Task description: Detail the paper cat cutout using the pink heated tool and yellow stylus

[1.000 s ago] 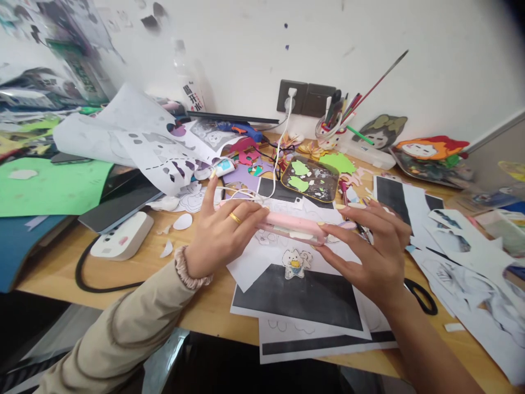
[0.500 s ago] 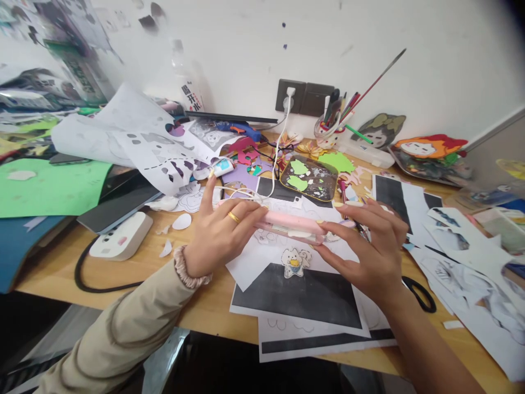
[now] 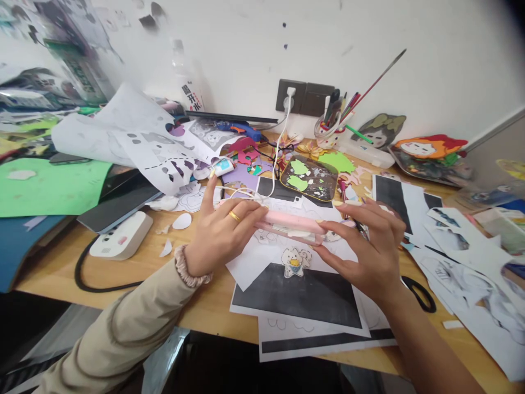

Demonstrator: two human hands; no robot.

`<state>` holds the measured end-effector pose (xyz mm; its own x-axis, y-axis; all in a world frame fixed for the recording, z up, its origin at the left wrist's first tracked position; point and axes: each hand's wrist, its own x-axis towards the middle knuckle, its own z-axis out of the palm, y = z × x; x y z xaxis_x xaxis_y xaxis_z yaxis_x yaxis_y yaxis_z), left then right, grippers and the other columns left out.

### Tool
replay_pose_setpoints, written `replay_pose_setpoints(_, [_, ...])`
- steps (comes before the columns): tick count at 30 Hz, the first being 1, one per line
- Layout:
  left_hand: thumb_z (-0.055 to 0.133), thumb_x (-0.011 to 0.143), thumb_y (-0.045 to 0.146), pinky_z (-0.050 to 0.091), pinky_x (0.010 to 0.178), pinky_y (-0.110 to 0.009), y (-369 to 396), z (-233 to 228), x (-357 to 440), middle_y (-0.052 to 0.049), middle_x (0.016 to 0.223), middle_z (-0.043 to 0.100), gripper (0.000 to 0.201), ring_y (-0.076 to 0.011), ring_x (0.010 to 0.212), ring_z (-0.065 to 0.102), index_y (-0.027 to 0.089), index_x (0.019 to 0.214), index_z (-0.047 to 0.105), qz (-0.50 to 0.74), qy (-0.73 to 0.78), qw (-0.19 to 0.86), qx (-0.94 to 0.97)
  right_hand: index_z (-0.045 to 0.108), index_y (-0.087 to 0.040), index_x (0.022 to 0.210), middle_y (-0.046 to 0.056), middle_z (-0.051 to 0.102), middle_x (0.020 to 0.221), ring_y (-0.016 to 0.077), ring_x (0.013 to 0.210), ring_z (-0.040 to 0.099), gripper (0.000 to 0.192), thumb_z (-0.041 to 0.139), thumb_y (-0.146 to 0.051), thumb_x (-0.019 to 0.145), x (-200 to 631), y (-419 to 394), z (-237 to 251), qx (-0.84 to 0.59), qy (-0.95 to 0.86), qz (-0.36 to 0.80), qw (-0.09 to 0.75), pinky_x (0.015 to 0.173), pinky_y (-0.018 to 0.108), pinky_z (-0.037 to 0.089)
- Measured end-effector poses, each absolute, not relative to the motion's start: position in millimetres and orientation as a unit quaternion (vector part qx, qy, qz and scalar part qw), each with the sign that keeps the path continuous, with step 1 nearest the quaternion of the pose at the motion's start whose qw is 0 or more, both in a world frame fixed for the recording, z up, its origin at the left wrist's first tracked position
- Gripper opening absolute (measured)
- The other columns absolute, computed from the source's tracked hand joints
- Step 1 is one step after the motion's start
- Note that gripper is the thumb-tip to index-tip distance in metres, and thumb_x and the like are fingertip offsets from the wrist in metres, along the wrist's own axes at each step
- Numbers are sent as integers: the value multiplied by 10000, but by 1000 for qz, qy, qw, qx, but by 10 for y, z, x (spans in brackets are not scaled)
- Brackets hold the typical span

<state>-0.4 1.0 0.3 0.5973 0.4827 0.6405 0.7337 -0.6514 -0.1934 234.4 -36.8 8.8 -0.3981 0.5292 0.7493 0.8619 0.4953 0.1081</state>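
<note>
Pink object (image 3: 293, 220), one, slim and seen edge-on: held level by both hands above a spread of papers, at the middle of the worktop (image 3: 221, 309). Left hand (image 3: 229, 230): fingers clamped over the object's left part, one finger raised clear. Right hand (image 3: 371, 246): thumb and forefinger pinched on the right end, the remaining fingers spread apart above. For good handling, both ends are best supported equally, with light pressure, so that no twist is put into the body; the right pinch, being narrow, should be set squarely on the edges. Slack is best left in the white cable (image 3: 279, 145), whose near end is partly hidden beyond the left hand. Cat-shaped cut-out (image 3: 293, 261), one: seen just near of the object, against the papers; whether it is attached cannot be told. Dark printed sheet (image 3: 295, 293): laid beneath, towards the near edge. To the left, a white power strip (image 3: 123, 238) and a green sheet (image 3: 49, 189); at the far side, a dark tray (image 3: 326, 178) bearing green scraps, and a pen cup (image 3: 330, 135); to the right, a black scissor handle (image 3: 426, 298). White wall (image 3: 229, 44), marked and fitted with a dark socket panel (image 3: 322, 100).
</note>
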Motion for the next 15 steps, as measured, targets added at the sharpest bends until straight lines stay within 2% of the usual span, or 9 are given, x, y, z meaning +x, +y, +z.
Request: replay_pose_setpoints(15, [454,762,188,135,986,-543,16,1,6,21,899,618,202,-137,764,564,214,953,517,-278,-350,230,-864,565,-225,869,51,503,1013,215,978,438,287,645,-298,603,2342,-365,80,-435,-800,-246,331,904,396,344])
